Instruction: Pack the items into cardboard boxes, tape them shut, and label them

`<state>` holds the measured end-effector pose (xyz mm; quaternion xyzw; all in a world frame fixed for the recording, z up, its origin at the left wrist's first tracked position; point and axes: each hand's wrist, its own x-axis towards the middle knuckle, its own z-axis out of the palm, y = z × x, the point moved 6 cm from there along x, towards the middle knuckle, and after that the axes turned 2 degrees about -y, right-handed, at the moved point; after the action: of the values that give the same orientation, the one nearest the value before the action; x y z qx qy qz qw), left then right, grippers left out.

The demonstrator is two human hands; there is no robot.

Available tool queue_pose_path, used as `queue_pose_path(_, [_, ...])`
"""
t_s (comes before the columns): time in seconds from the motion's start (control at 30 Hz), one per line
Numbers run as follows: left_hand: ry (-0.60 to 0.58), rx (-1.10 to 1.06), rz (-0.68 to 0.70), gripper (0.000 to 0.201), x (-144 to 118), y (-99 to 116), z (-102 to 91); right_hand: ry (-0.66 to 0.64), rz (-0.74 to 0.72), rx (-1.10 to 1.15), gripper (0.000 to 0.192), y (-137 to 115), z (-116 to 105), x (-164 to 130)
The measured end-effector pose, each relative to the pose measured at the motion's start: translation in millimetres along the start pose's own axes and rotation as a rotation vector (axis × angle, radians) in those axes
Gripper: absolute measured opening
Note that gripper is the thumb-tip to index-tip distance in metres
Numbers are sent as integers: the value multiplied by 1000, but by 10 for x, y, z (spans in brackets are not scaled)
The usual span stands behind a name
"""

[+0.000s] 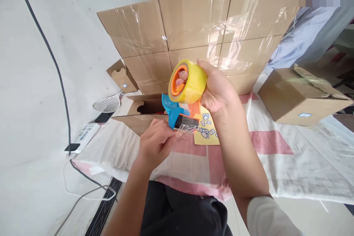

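Note:
A tape dispenser [173, 112] with a blue and orange body carries a wide roll of yellowish tape [197, 81]. My right hand [217, 88] is closed around the roll, its fingertips showing through the orange hub. Below and to the left, my left hand [157, 138] pinches the loose, clear tape end [184, 132] by the black part of the dispenser. Both hands are raised over the table. Behind the left hand stands an open cardboard box [132, 120] with something dark and red inside. A yellow sheet with small stickers [207, 138] lies partly hidden under the right arm.
Taped cardboard panels [193, 18] stand across the back. A closed box [293, 96] sits at right, a small box [123, 77] at left. Near it are a white slotted skimmer [107, 103] and a power strip [87, 136]. A dark cable [55, 59] hangs along the wall.

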<state>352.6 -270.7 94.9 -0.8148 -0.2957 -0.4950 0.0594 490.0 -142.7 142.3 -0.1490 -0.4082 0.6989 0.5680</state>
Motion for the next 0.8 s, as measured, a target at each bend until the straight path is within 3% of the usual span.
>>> queue_pose_path(0.07, [-6,28,-141,14,-34,-37,-13,21,-15,-35,48,-6,39,-23])
queue_pose_path(0.23, [-58,137,-484,8,-49,18,-120,183,-426,-312,56,-240,94,-154])
queue_pose_path(0.37, [-72,71,-639,7,-24,39,-131,187,-503,-346,56,-308,117,-205])
queue_pose_path(0.57, [-1,14,-837,3,-133,-11,-32,165,-358,-159,46,-240,82,-155])
queue_pose_path(0.8, [45,10,-804,3,-304,-154,-56,110,12,-21,29,26,165,-92])
